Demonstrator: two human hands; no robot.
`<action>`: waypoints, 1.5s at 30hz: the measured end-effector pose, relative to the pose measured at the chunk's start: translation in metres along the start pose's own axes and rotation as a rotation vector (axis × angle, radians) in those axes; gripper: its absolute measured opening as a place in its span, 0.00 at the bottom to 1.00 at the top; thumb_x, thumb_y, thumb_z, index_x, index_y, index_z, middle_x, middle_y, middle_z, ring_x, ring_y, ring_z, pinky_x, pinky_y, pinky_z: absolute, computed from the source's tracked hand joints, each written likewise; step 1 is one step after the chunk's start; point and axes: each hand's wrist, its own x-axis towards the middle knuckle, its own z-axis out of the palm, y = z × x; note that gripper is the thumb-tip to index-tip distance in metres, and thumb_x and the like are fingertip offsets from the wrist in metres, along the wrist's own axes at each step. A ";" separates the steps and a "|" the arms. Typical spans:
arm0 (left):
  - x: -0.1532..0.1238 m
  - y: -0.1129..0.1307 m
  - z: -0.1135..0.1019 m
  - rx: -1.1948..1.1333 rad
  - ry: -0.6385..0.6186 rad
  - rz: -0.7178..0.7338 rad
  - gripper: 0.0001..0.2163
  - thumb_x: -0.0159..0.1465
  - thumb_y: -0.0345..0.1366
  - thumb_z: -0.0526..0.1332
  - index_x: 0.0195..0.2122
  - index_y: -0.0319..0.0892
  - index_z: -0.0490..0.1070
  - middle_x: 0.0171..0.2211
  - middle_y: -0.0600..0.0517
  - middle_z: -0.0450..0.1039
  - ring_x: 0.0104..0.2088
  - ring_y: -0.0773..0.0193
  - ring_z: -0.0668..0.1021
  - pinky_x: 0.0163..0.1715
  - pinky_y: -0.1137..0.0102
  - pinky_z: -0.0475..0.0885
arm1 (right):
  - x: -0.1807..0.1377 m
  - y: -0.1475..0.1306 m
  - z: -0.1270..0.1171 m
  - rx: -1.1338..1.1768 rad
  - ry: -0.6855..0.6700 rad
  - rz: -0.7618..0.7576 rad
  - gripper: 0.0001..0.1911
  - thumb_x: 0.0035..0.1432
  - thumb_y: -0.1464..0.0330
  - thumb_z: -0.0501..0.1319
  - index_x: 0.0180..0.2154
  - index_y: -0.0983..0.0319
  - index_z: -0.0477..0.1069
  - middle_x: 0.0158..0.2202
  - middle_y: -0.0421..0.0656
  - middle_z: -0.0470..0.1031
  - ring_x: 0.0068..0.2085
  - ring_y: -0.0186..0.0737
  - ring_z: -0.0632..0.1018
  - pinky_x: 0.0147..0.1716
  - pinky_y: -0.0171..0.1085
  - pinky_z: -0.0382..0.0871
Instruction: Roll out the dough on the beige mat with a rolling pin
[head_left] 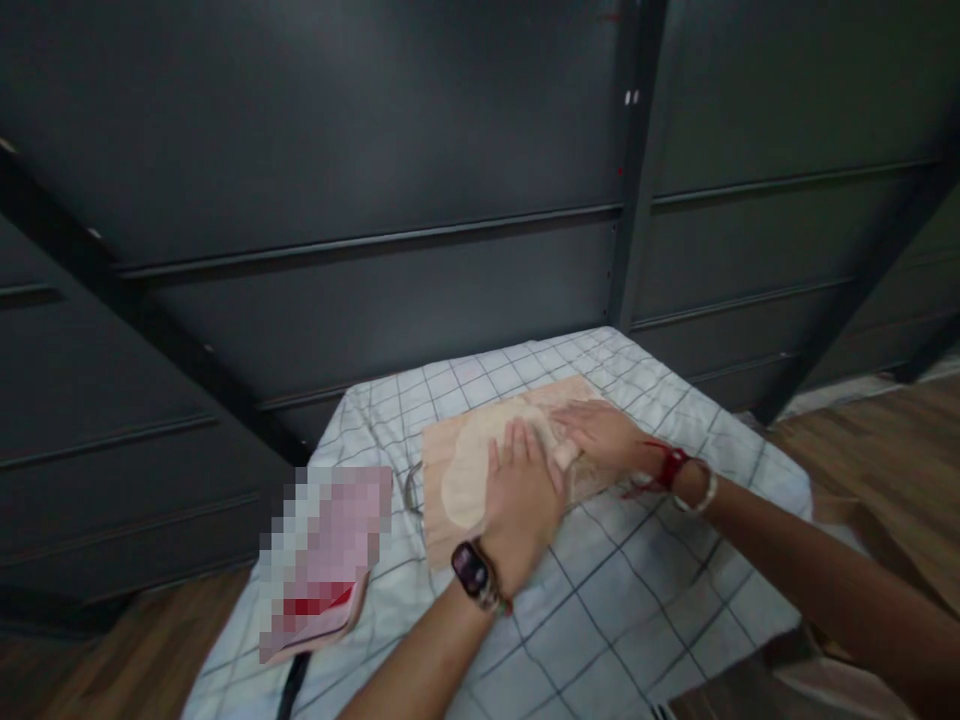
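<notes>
A pale flat round of dough (469, 462) lies on a light wooden board (437, 530) on a white checked cloth (600, 620). My left hand (521, 500), with a dark watch on the wrist, lies flat on the dough, fingers stretched forward. My right hand (600, 432), with a red string and a pale bangle at the wrist, rests flat across the far right part of the dough, fingers pointing left. A rolling pin seems to lie under the palms, mostly hidden.
A pixelated pink and red object (322, 560) lies on the cloth to the left of the board. A thin metal ring (412, 490) shows at the board's left edge. Dark grey metal shelving (450, 200) stands behind. Wooden floor (885, 450) surrounds the cloth.
</notes>
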 end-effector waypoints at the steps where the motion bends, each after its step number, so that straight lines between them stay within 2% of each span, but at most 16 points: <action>1: -0.010 0.009 0.002 0.013 0.037 0.049 0.25 0.67 0.36 0.42 0.62 0.28 0.56 0.63 0.38 0.54 0.64 0.52 0.56 0.61 0.56 0.53 | -0.016 0.000 -0.003 0.007 0.005 -0.012 0.20 0.64 0.69 0.46 0.52 0.61 0.68 0.54 0.44 0.71 0.55 0.42 0.69 0.54 0.45 0.60; 4: -0.026 0.023 0.008 0.037 0.129 0.103 0.25 0.67 0.37 0.42 0.62 0.29 0.56 0.63 0.39 0.53 0.65 0.53 0.53 0.62 0.56 0.52 | -0.052 -0.002 -0.009 0.008 0.045 -0.025 0.20 0.66 0.67 0.44 0.53 0.62 0.65 0.53 0.47 0.71 0.55 0.44 0.68 0.55 0.48 0.56; 8: -0.024 0.010 0.011 0.041 0.135 0.141 0.26 0.68 0.41 0.43 0.63 0.29 0.54 0.64 0.39 0.52 0.65 0.52 0.53 0.61 0.55 0.54 | -0.059 -0.005 -0.012 -0.057 0.071 -0.025 0.17 0.65 0.63 0.48 0.47 0.64 0.68 0.46 0.49 0.74 0.48 0.46 0.71 0.52 0.47 0.56; 11: -0.025 -0.017 0.005 0.042 0.074 0.189 0.28 0.68 0.44 0.46 0.64 0.31 0.52 0.64 0.40 0.52 0.64 0.53 0.55 0.60 0.57 0.56 | -0.047 -0.009 -0.025 -0.156 0.035 -0.055 0.15 0.64 0.61 0.51 0.37 0.64 0.72 0.36 0.47 0.76 0.40 0.44 0.74 0.45 0.42 0.59; 14: -0.024 -0.048 -0.009 0.041 0.026 0.204 0.27 0.67 0.41 0.49 0.64 0.33 0.50 0.64 0.40 0.53 0.64 0.53 0.57 0.59 0.58 0.57 | -0.027 -0.018 -0.049 -0.320 0.068 0.038 0.19 0.66 0.62 0.48 0.30 0.64 0.72 0.29 0.47 0.76 0.33 0.42 0.75 0.40 0.41 0.57; 17: -0.016 -0.077 -0.028 0.032 0.039 0.188 0.26 0.67 0.37 0.49 0.64 0.32 0.49 0.64 0.38 0.52 0.64 0.53 0.57 0.60 0.60 0.56 | 0.000 -0.032 -0.072 -0.407 0.103 0.145 0.22 0.67 0.63 0.44 0.32 0.64 0.72 0.28 0.48 0.77 0.29 0.42 0.75 0.36 0.41 0.55; 20: -0.004 -0.105 -0.041 -0.004 0.005 0.188 0.26 0.67 0.39 0.49 0.64 0.31 0.49 0.64 0.36 0.51 0.63 0.52 0.58 0.59 0.61 0.57 | 0.025 -0.044 -0.079 -0.401 0.054 0.158 0.24 0.68 0.62 0.41 0.35 0.63 0.72 0.28 0.47 0.77 0.28 0.41 0.74 0.32 0.39 0.55; 23: 0.002 -0.132 -0.038 -0.073 -0.082 0.229 0.27 0.67 0.41 0.49 0.63 0.31 0.51 0.63 0.36 0.54 0.62 0.52 0.60 0.58 0.62 0.58 | 0.041 -0.052 -0.068 -0.350 -0.047 0.113 0.23 0.68 0.63 0.40 0.39 0.63 0.72 0.31 0.48 0.78 0.29 0.42 0.75 0.29 0.37 0.55; 28: 0.004 -0.156 -0.006 -0.291 -0.099 0.267 0.22 0.66 0.36 0.46 0.59 0.33 0.58 0.60 0.41 0.61 0.59 0.59 0.65 0.59 0.66 0.59 | 0.036 -0.067 -0.037 -0.262 -0.179 -0.006 0.20 0.68 0.65 0.43 0.39 0.64 0.72 0.36 0.49 0.77 0.33 0.41 0.76 0.29 0.36 0.57; 32: 0.014 -0.154 0.015 -0.416 -0.043 0.219 0.21 0.66 0.34 0.43 0.57 0.34 0.61 0.58 0.44 0.64 0.58 0.62 0.67 0.58 0.68 0.60 | 0.021 -0.078 -0.022 -0.156 -0.199 -0.049 0.20 0.68 0.63 0.44 0.39 0.63 0.71 0.34 0.48 0.77 0.34 0.41 0.76 0.31 0.36 0.60; 36: 0.031 -0.149 0.020 -0.356 -0.079 0.165 0.22 0.66 0.35 0.44 0.59 0.33 0.59 0.59 0.43 0.62 0.59 0.60 0.66 0.58 0.67 0.59 | 0.016 -0.082 -0.017 -0.045 -0.145 -0.082 0.18 0.67 0.61 0.46 0.44 0.64 0.70 0.40 0.49 0.75 0.41 0.43 0.76 0.41 0.39 0.65; 40: 0.047 -0.146 0.017 -0.300 -0.128 0.132 0.25 0.63 0.30 0.47 0.62 0.37 0.55 0.61 0.47 0.60 0.59 0.61 0.65 0.58 0.68 0.60 | 0.032 -0.077 -0.012 0.057 -0.118 -0.160 0.20 0.66 0.61 0.48 0.51 0.64 0.67 0.49 0.51 0.72 0.50 0.45 0.71 0.49 0.44 0.64; 45: 0.062 -0.148 0.020 -0.327 -0.170 0.180 0.30 0.58 0.26 0.48 0.64 0.36 0.52 0.63 0.48 0.55 0.62 0.65 0.61 0.59 0.70 0.56 | 0.063 -0.060 -0.002 0.111 -0.124 -0.112 0.22 0.67 0.63 0.41 0.55 0.59 0.66 0.52 0.46 0.71 0.53 0.41 0.70 0.53 0.43 0.62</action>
